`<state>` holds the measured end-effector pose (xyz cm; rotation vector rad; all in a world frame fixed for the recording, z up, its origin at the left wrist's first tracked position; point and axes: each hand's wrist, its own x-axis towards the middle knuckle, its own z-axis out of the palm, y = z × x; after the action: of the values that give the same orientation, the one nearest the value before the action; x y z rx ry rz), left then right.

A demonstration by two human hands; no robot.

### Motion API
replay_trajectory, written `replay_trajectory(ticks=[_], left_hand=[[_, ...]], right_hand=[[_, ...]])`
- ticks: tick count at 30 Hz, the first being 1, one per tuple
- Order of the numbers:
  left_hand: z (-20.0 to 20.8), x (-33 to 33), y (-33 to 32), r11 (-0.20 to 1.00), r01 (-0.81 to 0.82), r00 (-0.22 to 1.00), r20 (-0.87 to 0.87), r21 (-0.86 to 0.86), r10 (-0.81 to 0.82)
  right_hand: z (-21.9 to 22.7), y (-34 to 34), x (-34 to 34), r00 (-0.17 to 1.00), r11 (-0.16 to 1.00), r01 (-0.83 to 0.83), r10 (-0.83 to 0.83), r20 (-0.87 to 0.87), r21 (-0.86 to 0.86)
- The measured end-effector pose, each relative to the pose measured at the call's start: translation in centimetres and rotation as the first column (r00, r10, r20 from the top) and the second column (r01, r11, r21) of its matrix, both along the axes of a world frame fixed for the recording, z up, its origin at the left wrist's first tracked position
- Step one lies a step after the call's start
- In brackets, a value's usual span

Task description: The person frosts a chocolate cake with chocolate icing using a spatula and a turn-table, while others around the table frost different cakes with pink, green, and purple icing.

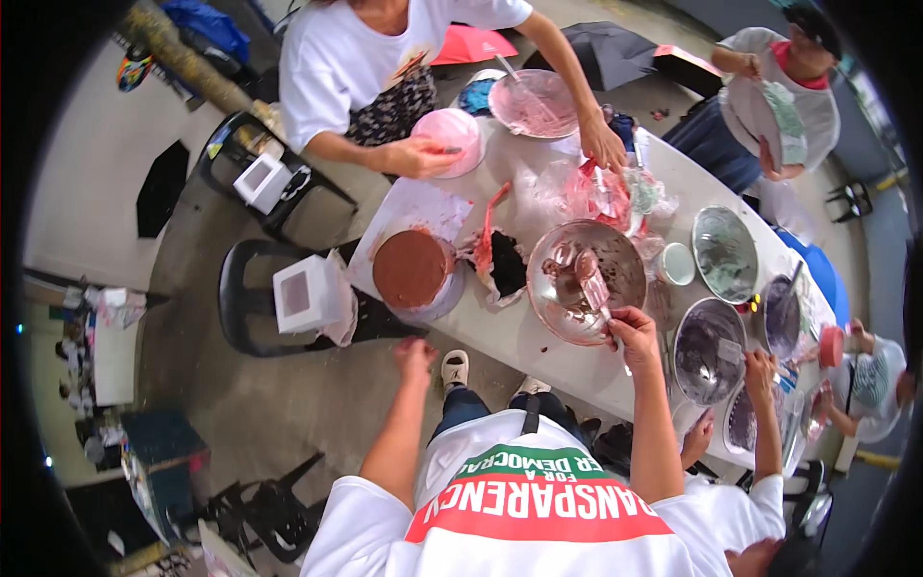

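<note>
In my right hand (635, 338) is the handle of a spatula (592, 277), its blade smeared with chocolate frosting. The blade lies inside a steel mixing bowl (630, 252) streaked with the same brown frosting. My left hand (415, 358) is curled closed, off the table's near edge, with nothing seen in it. Beyond that hand, a round cake (409, 267) with a smooth brown top sits on a pale round stand (444, 300). Between cake and bowl lies a piping bag (507, 262) with dark frosting at its opening.
Across the white table (567, 363), a person works by a pink cake (450, 137) and a bowl of pink frosting (535, 104). Bowls with green (725, 252) and grey (710, 354) frosting stand to the right, near other people. A white box (306, 294) rests on a black chair (236, 293).
</note>
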<state>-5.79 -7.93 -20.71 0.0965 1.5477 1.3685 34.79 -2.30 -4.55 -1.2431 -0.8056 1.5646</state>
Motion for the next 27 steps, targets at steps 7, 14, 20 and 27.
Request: replay_trajectory(ticks=[7,14,20,27], left_hand=[[-1.8,-6.2,4.3,0.993,-0.03,0.935,0.355,0.118,-0.014],[-1.8,-7.6,4.7,0.982,0.022,0.953,0.294,0.188,-0.078],[-1.4,-11.3,4.8,0.944,0.128,0.901,0.362,0.305,-0.239],[-0.6,-12.7,6.1,0.866,0.288,0.832,0.341,0.409,-0.438]], right_hand=[[1.2,-3.0,-3.6,0.979,0.98,0.198,-0.198,0.046,-0.016],[1.7,-5.4,-7.5,0.947,0.947,0.319,-0.317,0.042,-0.036],[1.2,-6.5,-9.7,0.92,0.919,0.392,-0.391,0.037,-0.042],[1.0,-6.8,-11.5,0.887,0.887,0.463,-0.463,-0.003,-0.008]])
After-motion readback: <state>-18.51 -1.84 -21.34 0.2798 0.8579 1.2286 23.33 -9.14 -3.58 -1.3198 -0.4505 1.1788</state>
